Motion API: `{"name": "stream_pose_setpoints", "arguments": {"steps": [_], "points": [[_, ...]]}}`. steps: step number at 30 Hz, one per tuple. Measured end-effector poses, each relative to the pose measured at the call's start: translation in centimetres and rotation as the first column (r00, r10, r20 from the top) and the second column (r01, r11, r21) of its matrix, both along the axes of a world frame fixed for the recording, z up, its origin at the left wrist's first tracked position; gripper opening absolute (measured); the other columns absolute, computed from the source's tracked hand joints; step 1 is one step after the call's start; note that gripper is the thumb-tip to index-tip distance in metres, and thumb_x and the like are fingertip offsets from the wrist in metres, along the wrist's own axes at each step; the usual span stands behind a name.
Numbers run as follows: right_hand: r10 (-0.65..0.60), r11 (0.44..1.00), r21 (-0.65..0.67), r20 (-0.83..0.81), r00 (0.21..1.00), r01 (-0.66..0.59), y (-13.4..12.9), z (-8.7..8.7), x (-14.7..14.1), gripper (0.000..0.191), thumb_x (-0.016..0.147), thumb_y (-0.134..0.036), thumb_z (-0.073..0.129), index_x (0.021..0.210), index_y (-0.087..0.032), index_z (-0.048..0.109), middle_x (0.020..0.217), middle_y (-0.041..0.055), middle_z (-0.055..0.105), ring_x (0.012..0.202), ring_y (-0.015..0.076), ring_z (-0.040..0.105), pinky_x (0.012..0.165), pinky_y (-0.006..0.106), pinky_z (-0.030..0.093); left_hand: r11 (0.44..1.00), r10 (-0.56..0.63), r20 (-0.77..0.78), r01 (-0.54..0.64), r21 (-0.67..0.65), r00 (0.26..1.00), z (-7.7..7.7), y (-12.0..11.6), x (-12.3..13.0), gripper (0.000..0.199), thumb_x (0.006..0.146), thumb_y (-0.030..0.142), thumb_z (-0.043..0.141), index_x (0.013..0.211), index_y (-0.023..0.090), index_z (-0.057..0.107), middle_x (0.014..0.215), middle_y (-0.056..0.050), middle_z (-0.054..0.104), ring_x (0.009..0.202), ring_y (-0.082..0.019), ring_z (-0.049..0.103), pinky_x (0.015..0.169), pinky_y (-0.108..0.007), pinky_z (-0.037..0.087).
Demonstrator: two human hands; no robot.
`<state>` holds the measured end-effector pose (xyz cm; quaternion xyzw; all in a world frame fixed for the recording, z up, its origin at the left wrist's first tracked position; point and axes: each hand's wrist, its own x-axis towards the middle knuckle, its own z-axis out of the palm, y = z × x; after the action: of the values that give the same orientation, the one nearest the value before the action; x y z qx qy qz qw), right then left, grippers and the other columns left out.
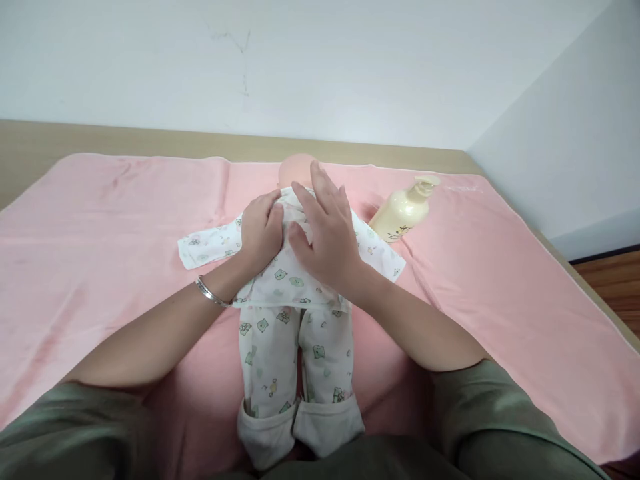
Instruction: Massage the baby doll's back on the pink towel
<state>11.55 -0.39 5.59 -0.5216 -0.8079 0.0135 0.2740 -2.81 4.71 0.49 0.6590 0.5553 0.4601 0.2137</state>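
Observation:
A baby doll (295, 170) lies on a pink sheet, dressed in a white shirt (280, 280) and trousers (273, 353) with small animal prints. Its bald head points away from me, partly behind my right hand; I cannot tell which way it faces. My left hand (263, 230), with a silver bangle at the wrist, is closed around the side of the doll's upper body near the shoulder. Over the other side of the chest, my right hand (327, 233) is open with its fingers spread; whether its palm touches the shirt is hidden.
A cream pump bottle (405, 208) leans or lies tilted beside the doll's right-hand sleeve. The pink sheet (110, 247) covers a wooden surface (30, 143), whose far edge meets a white wall (320, 73). Brown flooring (613, 287) shows at the right.

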Motion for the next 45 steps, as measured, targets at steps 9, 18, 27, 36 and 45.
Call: {"name": "stream_pose_setpoints", "arguments": {"steps": [9, 18, 27, 36, 45], "points": [[0.148, 0.979, -0.163, 0.138, 0.979, -0.125, 0.1, -0.1, 0.2, 0.052, 0.103, -0.025, 0.044, 0.152, -0.011, 0.054, 0.169, 0.0163, 0.04, 0.16, 0.0336, 0.035, 0.133, 0.06, 0.027, 0.998, 0.068, -0.024, -0.068, 0.001, 0.997, -0.4, 0.2, -0.1, 0.045, 0.095, 0.039, 0.04, 0.121, 0.02, 0.072, 0.13, -0.012, 0.074, 0.126, -0.031, 0.065, 0.117, -0.05, 0.048], [-0.128, 0.981, 0.134, -0.108, 0.986, 0.142, 0.9, 8.2, 6.8, 0.053, 0.101, -0.024, 0.046, 0.154, -0.02, 0.053, 0.173, 0.0058, 0.035, 0.162, 0.0313, 0.031, 0.134, 0.054, 0.03, 0.998, -0.019, 0.218, 0.032, -0.056, 0.976, 5.0, -2.6, 2.7, 0.04, 0.094, 0.031, 0.051, 0.128, 0.024, 0.069, 0.152, -0.005, 0.062, 0.148, -0.027, 0.052, 0.128, -0.048, 0.043], [-0.318, 0.925, 0.079, -0.372, 0.872, 0.37, 4.7, 9.4, 12.9, 0.05, 0.101, -0.031, 0.047, 0.143, -0.009, 0.063, 0.156, 0.0177, 0.057, 0.154, 0.0248, 0.047, 0.128, 0.04, 0.034, 0.823, -0.405, 0.529, 0.55, -0.144, 0.745, 8.3, 0.7, 12.1, 0.063, 0.109, 0.056, 0.017, 0.14, 0.026, 0.062, 0.143, -0.012, 0.062, 0.149, -0.037, 0.052, 0.105, -0.059, 0.057], [-0.426, 0.887, -0.182, 0.03, 0.904, 0.424, 7.5, 7.2, 12.6, 0.037, 0.101, -0.04, 0.036, 0.078, -0.023, 0.059, 0.084, 0.008, 0.07, 0.104, 0.0293, 0.067, 0.116, 0.06, 0.038, 0.627, 0.248, 0.907, 0.657, -0.419, 0.342, 12.0, -0.2, 16.3, 0.048, 0.107, 0.043, 0.03, 0.133, 0.01, 0.053, 0.15, -0.019, 0.059, 0.139, -0.023, 0.062, 0.116, -0.032, 0.055], [-0.442, 0.841, -0.326, 0.046, 0.896, 0.432, 8.2, 7.7, 13.3, 0.029, 0.094, -0.036, 0.04, 0.069, -0.024, 0.049, 0.088, 0.0096, 0.069, 0.087, 0.0273, 0.065, 0.091, 0.05, 0.053, 0.638, 0.092, 0.861, 0.634, -0.436, 0.5, 11.1, 0.9, 15.0, 0.048, 0.103, 0.04, 0.033, 0.142, 0.02, 0.051, 0.14, -0.016, 0.065, 0.137, -0.031, 0.064, 0.113, -0.051, 0.059]]}}
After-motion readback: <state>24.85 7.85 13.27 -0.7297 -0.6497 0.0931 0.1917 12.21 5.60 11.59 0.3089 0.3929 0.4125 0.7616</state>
